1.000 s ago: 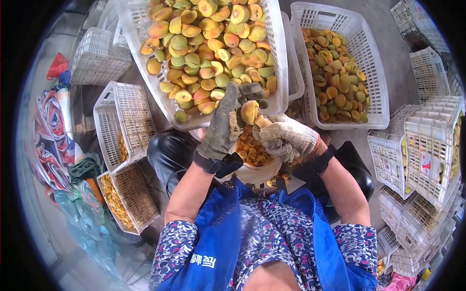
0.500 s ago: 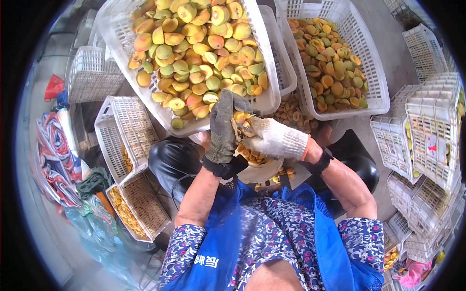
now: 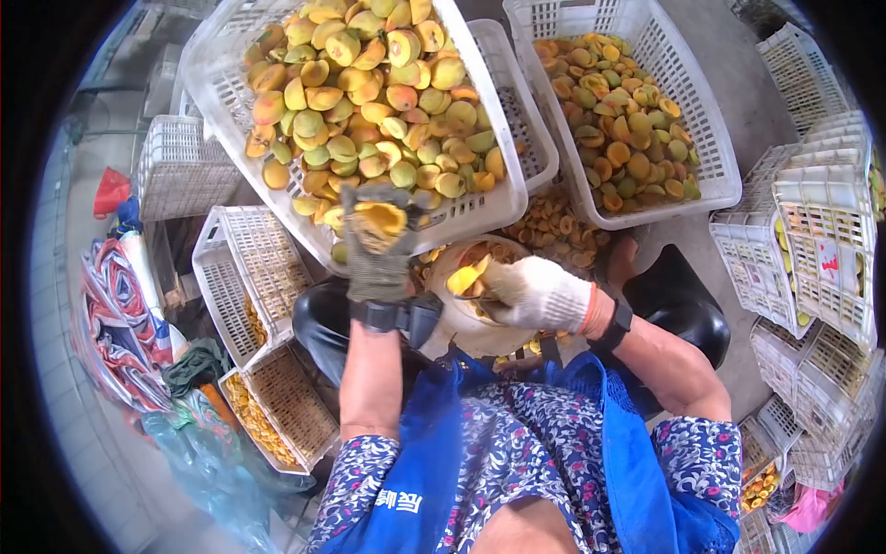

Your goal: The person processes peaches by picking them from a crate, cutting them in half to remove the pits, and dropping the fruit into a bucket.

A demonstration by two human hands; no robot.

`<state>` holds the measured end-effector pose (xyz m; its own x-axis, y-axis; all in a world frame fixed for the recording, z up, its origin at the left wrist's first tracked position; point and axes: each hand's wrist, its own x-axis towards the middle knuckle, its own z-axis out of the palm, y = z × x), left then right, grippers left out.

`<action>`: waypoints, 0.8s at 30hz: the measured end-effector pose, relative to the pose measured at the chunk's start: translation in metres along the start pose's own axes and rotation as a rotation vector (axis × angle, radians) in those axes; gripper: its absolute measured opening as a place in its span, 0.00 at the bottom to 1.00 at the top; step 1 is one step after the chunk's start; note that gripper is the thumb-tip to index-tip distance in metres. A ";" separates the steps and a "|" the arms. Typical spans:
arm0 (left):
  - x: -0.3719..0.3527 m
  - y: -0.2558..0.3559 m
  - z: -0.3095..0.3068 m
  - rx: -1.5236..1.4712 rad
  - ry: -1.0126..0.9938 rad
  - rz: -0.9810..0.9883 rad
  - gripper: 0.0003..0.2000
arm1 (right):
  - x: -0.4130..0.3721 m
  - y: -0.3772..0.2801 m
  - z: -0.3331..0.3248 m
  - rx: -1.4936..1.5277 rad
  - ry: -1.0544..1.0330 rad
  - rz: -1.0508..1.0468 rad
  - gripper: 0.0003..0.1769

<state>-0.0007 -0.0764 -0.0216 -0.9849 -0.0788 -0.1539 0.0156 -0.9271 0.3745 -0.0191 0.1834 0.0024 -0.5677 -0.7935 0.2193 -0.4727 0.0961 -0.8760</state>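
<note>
My left hand (image 3: 380,249), in a grey-green glove, is turned up at the near rim of the large white crate (image 3: 515,198). It holds a hollowed yellow peach half (image 3: 378,222); motion blurs the fingers. My right hand (image 3: 540,294), in a white knit glove, is closed on a yellow peach piece (image 3: 468,275) above a white bucket (image 3: 461,323). A small dark tool edge seems to show by its fingers, too hidden to name. Peach halves (image 3: 369,115) with green, yellow and red skins fill much of the crate.
Another white crate (image 3: 715,198) of peach halves stands at the right. Pits and scraps (image 3: 552,226) lie between the crates. Tipped crates (image 3: 286,397) with yellow pieces are at the left, near plastic sheeting (image 3: 198,462). Stacked crates (image 3: 826,222) line the right side.
My hands were together over the bucket and have come apart. My left hand moved left and toward the crate with a peach half; my right hand stays over the bucket with a piece.
</note>
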 end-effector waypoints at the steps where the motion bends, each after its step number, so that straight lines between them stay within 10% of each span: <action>1: 0.006 0.006 0.005 -0.004 0.034 0.028 0.18 | -0.004 0.003 -0.002 -0.154 -0.061 0.022 0.08; 7: 0.034 -0.028 0.162 0.466 0.085 0.157 0.19 | -0.016 0.026 0.008 -0.347 -0.300 0.230 0.10; 9: 0.067 -0.006 0.058 1.395 -0.138 0.334 0.20 | -0.010 0.028 0.008 -0.357 -0.348 0.314 0.10; 11: 0.096 -0.008 -0.048 2.416 -0.146 -0.025 0.16 | -0.011 0.038 0.013 -0.334 -0.276 0.277 0.11; 19: 0.057 -0.045 -0.045 2.773 -0.291 0.319 0.15 | 0.000 0.025 -0.005 -0.336 -0.304 0.328 0.14; 22: 0.056 -0.039 -0.056 2.716 -0.291 0.346 0.16 | -0.003 0.021 -0.001 -0.050 -0.017 0.231 0.18; 24: 0.051 -0.036 -0.057 2.629 -0.321 0.355 0.16 | -0.022 0.053 0.011 -0.420 -0.303 0.348 0.15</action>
<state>-0.0418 -0.0677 -0.0955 -0.9796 0.1884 0.0698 0.1948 0.9758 0.0993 -0.0245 0.1991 -0.0540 -0.5487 -0.8025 -0.2344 -0.5539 0.5589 -0.6171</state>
